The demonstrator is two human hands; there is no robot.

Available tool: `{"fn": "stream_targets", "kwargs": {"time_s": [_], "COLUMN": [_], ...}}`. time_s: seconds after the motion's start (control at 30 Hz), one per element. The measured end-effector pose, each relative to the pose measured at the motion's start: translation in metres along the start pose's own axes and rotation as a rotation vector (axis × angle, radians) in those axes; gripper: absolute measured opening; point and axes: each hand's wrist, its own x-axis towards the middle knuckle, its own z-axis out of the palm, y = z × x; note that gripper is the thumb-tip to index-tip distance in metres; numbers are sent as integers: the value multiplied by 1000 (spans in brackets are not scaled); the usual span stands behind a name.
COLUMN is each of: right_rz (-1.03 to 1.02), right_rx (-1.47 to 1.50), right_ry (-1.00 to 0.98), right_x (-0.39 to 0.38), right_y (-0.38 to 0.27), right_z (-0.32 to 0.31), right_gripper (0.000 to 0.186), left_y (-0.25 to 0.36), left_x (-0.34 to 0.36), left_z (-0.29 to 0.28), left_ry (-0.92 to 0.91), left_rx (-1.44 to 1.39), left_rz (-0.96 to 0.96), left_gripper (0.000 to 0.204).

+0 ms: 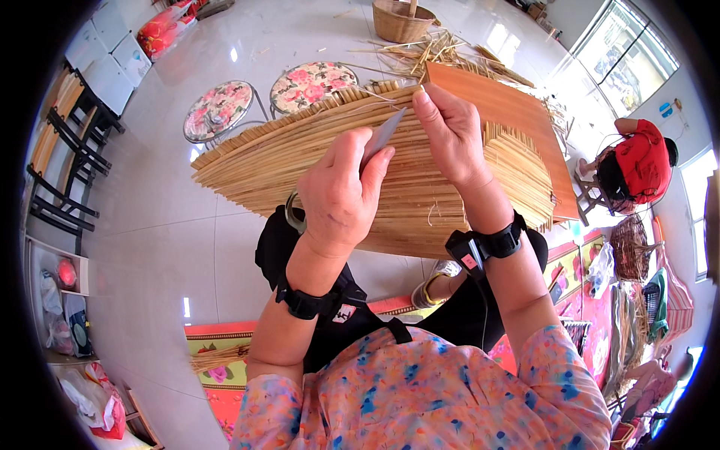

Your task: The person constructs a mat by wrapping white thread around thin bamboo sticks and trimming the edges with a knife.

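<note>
A large fan-shaped panel of straw stalks [397, 184], laid side by side, spreads in front of me over my knees. My left hand [341, 187] is closed around a flat grey blade [384, 136], its tip pointing up and right toward the panel's far edge. Any handle is hidden in the fist. At that far edge my right hand [454, 135] is closed, thumb against fingers, pinching the end of a straw stalk [421, 89]. The blade and the right fingertips are a short way apart.
An orange-brown board [499, 101] lies under the panel's right part. Beyond stand two round floral stools [313, 84], loose straw [442, 54] and a wicker basket [401, 21]. A person in red [641, 161] sits at the right. Black-framed benches [64, 142] line the left.
</note>
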Motion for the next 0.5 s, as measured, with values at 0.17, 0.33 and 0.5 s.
{"fn": "stream_targets", "kwargs": {"time_s": [0.17,0.33,0.5], "right_rz": [10,3,-9], "right_rx": [19,47,23], "right_ry": [19,9,4], "right_x": [0,-1,-1], "right_y": [-1,2,-1], "right_z": [1,2,2], "right_gripper": [32,33,33], "left_y": [-6,-3,-2], "left_x": [-7,-4,-4], "left_z": [-2,-1,-3], "left_ry": [-54,-75,-85], "left_rx": [67,69,48], "left_rz": [-52,-89,-126], "left_gripper": [19,20,19]}}
